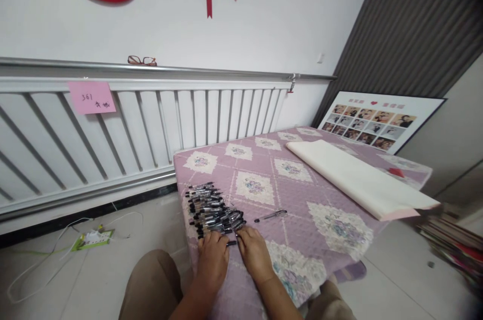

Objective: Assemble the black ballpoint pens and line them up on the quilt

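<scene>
Many black-capped clear pens (211,207) lie in a loose pile near the left edge of the cloth-covered table. At the near end of the pile, my left hand (213,257) has its fingers curled around a pen, whose black end (231,243) sticks out to the right. Close beside it, my right hand (254,254) is bent with its fingertips against the pile's right end; what lies under them is hidden. A single pen (270,216) lies apart, to the right of the pile.
The purple flowered tablecloth (245,159) carries a folded cream sheet (347,174) and a small red item (396,172). A photo board (377,121) leans behind. Along the wall runs a white radiator (188,113). A power strip (94,239) with cables lies on the floor.
</scene>
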Action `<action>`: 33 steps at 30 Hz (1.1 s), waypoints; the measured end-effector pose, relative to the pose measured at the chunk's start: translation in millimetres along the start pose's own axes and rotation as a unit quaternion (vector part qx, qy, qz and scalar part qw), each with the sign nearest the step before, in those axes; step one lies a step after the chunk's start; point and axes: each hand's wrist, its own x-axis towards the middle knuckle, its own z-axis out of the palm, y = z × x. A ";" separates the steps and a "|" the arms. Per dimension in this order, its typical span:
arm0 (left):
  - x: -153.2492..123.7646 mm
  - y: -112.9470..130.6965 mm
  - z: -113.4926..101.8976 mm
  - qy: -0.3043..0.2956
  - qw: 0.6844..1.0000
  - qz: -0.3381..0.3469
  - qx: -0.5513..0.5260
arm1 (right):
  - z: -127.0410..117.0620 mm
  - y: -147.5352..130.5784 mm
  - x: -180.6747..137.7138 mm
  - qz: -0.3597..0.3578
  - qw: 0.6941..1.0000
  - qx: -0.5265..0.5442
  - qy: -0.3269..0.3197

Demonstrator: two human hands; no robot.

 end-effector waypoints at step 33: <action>1.4 5.9 -6.5 -0.032 0.999 -0.013 0.029 | 5.1 3.3 -4.7 0.031 0.999 -0.015 -0.012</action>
